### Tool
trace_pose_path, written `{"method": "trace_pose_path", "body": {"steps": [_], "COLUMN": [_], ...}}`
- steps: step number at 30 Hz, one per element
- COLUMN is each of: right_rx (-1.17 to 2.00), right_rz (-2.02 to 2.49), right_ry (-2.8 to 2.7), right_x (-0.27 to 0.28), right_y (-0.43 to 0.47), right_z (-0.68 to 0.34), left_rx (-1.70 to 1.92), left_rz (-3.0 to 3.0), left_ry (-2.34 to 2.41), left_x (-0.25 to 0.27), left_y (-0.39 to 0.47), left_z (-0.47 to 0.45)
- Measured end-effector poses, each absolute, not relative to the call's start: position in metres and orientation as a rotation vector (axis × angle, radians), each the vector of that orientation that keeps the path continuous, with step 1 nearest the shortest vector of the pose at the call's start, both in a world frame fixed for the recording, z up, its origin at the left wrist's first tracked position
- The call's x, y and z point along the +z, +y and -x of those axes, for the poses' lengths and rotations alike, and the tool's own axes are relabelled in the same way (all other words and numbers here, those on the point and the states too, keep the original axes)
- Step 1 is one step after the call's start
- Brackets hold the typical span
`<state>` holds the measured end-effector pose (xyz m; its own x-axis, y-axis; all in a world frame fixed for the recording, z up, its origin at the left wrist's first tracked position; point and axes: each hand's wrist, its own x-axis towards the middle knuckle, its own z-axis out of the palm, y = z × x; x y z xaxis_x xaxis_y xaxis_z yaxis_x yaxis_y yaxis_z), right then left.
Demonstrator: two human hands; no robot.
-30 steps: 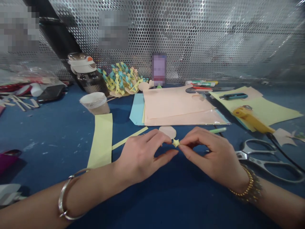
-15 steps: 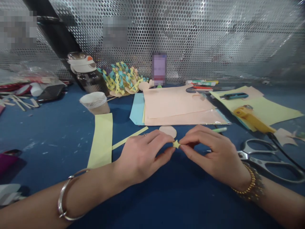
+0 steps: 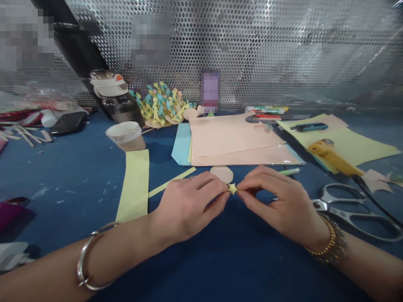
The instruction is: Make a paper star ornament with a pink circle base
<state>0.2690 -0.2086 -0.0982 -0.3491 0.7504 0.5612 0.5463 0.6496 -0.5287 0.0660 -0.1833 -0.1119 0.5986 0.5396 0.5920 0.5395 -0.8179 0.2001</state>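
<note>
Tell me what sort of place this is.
Likely a craft workspace: stacked colored paper and scissors lie on a blue tabletop, and the left hand and right hand hold a small yellow star between them.

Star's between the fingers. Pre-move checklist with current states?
1. Left hand gripping the yellow star: ok, thumb and finger pinch one side.
2. Right hand gripping it too: ok, pinches the opposite side.
3. Scissors blades clear of right hand: cannot tell, the hand hides them; the handles show beside the wrist.
4. Glue gun off the paper: not ok, it lies across the yellow sheet.
5. Glue gun cold: cannot tell.
6. Craft knife away from both hands: ok, it rests at the back of that sheet.
</note>
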Motion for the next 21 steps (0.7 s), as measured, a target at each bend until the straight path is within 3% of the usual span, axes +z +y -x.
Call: {"method": "trace_pose_path", "body": {"steps": [21], "right_rx": [0.365], "right_rz": [1.079], "right_ry": [-2.115], "right_x": [-0.0987], "right_y": [-0.2083], "right_z": [-0.2726], "left_rx": [1.090], "left_rz": [-2.784], "left_ry": [0.970], "left_x": [-0.1129], "left_y": [-0.1834], "left_z": [-0.0655]}}
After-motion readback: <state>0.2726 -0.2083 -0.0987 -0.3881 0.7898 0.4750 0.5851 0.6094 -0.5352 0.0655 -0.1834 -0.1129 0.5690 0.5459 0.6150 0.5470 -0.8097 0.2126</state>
